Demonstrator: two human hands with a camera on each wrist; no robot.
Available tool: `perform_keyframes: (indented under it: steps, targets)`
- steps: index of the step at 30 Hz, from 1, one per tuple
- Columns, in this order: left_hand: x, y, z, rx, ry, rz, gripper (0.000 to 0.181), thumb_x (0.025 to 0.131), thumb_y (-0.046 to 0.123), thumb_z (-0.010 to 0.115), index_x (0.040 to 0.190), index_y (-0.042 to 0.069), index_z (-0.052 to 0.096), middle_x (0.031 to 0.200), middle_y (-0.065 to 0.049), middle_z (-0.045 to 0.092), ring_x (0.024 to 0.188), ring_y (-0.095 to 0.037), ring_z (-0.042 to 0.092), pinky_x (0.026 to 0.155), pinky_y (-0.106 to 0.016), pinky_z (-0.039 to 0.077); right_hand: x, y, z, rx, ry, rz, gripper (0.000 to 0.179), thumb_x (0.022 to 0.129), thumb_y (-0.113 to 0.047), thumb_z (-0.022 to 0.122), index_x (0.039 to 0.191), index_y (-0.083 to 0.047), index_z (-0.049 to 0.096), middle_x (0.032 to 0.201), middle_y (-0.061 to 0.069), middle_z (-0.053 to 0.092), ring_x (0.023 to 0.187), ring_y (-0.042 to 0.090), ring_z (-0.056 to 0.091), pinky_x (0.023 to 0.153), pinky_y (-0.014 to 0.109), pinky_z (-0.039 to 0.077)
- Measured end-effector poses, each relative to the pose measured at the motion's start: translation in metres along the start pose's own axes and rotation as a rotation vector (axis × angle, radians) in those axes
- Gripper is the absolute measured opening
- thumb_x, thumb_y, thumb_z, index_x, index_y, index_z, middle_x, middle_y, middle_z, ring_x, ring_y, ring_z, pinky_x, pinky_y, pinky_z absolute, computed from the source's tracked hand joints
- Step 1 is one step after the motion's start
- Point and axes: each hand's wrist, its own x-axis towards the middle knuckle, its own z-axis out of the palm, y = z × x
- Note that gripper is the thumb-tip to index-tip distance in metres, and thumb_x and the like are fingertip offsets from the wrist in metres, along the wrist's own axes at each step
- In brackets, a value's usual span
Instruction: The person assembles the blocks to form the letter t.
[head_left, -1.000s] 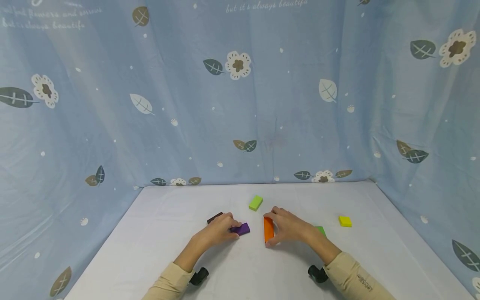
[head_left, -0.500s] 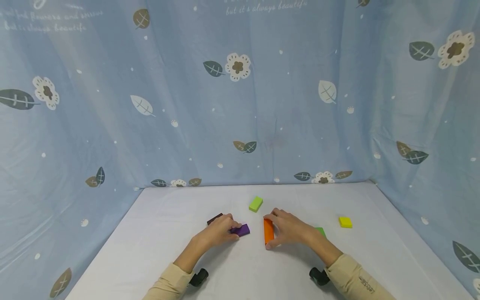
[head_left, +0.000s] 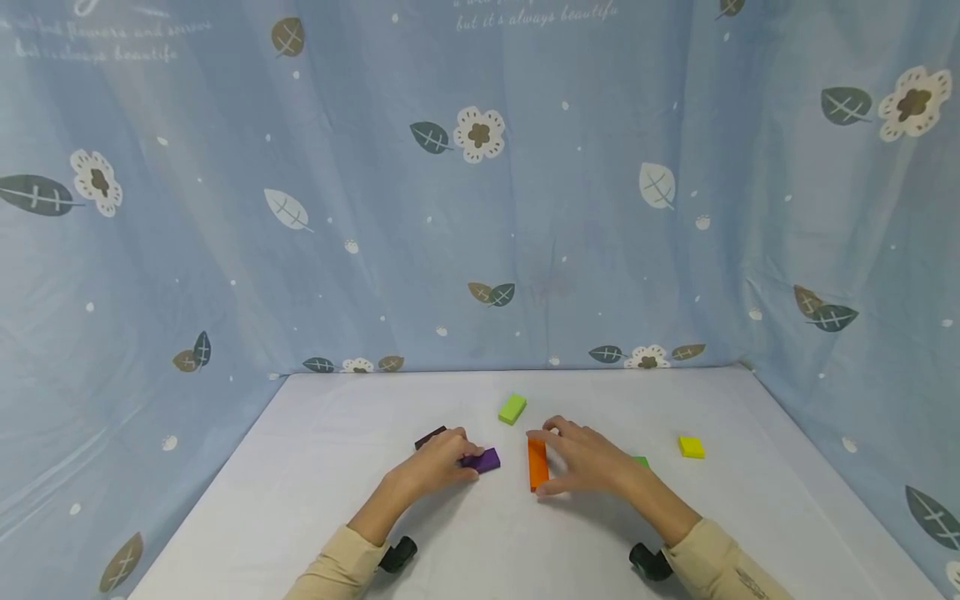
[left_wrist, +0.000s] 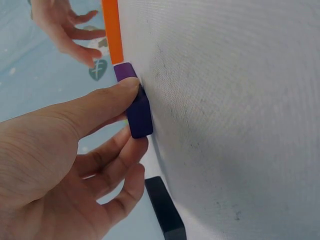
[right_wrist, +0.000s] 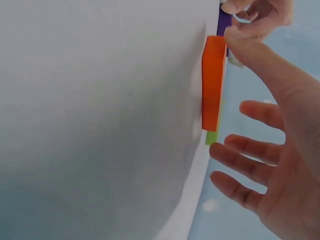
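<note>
A purple block [head_left: 487,460] lies on the white table, and my left hand [head_left: 438,458] pinches it between thumb and fingers. The left wrist view shows the thumb across the purple block [left_wrist: 142,117]. To its right lies a long orange block [head_left: 537,467], pointing away from me. My right hand [head_left: 588,460] is around the orange block's right side with spread fingers. In the right wrist view the thumb is by one end of the orange block [right_wrist: 213,85], and the other fingers are apart from it. Whether the thumb touches is hard to tell.
Behind the left hand lies a dark block [head_left: 430,437]. A lime block [head_left: 512,408] sits farther back. A green block [head_left: 641,461] is partly hidden behind the right wrist, with a yellow block [head_left: 691,447] farther right. A patterned blue curtain [head_left: 375,208] surrounds the table.
My right hand has loosened from the orange block, its fingers and thumb moving slightly off it to the right. The left hand and the purple block have stayed in place.
</note>
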Motion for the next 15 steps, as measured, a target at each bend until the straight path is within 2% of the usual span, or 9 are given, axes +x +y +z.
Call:
perform_keyframes:
  steps: [9, 15]
  targets:
    - [-0.001, 0.0, -0.001, -0.009, 0.003, 0.012, 0.036, 0.084, 0.02, 0.078, 0.117, 0.007, 0.073, 0.09, -0.002, 0.061, 0.073, -0.005, 0.04, 0.063, -0.018, 0.036, -0.008, -0.01, 0.001, -0.091, 0.037, -0.042, 0.061, 0.081, -0.055, 0.073, 0.133, -0.025, 0.061, 0.125, 0.004, 0.06, 0.093, 0.017, 0.062, 0.081, 0.039, 0.055]
    - [-0.002, 0.003, -0.002, -0.017, 0.001, 0.004, 0.036, 0.084, 0.02, 0.077, 0.117, 0.006, 0.072, 0.089, -0.003, 0.061, 0.073, -0.005, 0.04, 0.063, -0.019, 0.036, -0.01, -0.014, 0.004, -0.14, 0.062, -0.075, 0.05, 0.083, -0.049, 0.073, 0.125, -0.023, 0.068, 0.12, 0.005, 0.063, 0.084, 0.014, 0.061, 0.075, 0.033, 0.056]
